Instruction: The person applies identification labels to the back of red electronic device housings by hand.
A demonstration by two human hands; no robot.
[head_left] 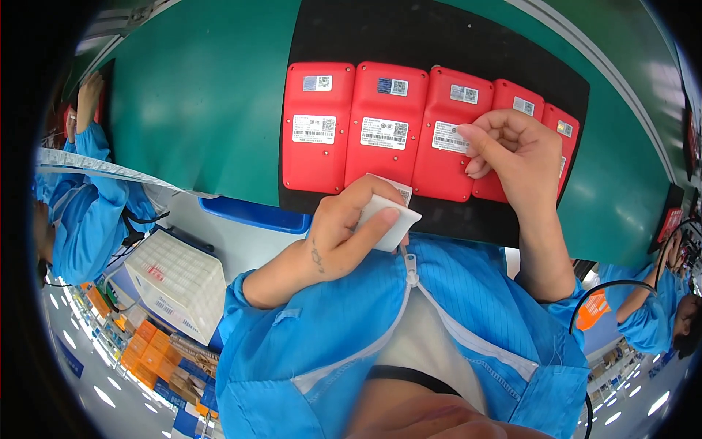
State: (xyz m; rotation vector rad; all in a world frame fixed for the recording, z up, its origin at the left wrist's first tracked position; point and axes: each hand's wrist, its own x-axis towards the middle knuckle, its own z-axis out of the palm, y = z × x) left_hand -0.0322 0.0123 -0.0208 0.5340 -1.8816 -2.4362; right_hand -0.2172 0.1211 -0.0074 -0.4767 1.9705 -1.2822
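Several red handheld device housings lie side by side, backs up, on a black mat [329, 33]. My right hand [523, 150] is over the third red housing [446, 175] from the left, thumb tip on the right end of its white printed label [446, 137] and fingers curled in. This hand covers much of the fourth housing [488, 189]. Close to my chest, my left hand [340, 230] grips a small stack of white label sheets [391, 227] between thumb and fingers. A printed code shows at the stack's far edge. The two leftmost housings [313, 164] carry similar labels.
Around the mat spreads a green tabletop [205, 95]. Below its left edge are a blue tray [252, 214] and a white plastic crate [183, 282]. People in blue work at both sides, one with a hand [89, 95] over the bench at left. A black cable [610, 285] curves at right.
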